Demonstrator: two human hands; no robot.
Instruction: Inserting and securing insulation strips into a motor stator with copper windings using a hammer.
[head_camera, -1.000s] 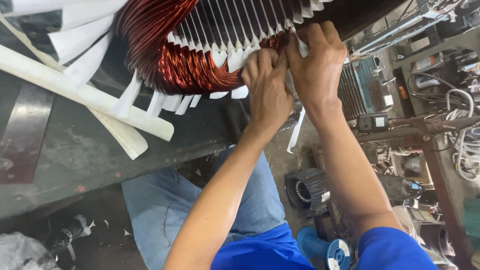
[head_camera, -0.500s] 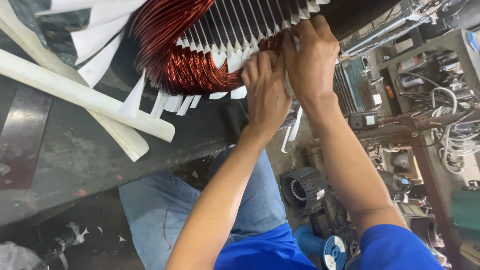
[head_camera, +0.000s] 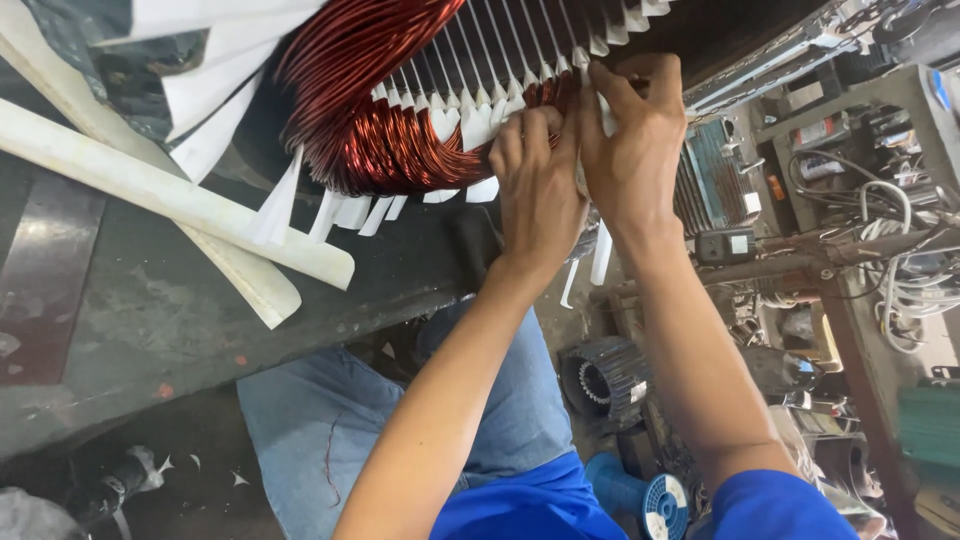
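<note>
Pressing at the stator's slot edge, both hands are working close together: the left hand (head_camera: 540, 200) is curling its fingers onto the copper winding (head_camera: 370, 130), while the right hand (head_camera: 632, 140) is pinching a white insulation strip (head_camera: 605, 110). Judgement: seating the strip squarely, without scraping wire enamel, matters most. Room is opening below, toward the dark bench edge (head_camera: 330, 330); the cluttered shelf (head_camera: 850, 160) is crowding the right.

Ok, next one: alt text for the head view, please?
Both hands, left hand and right hand, press white insulation paper strips into the slots of a motor stator wound with copper coils. It rests on a dark workbench, with blue jeans below.
</note>
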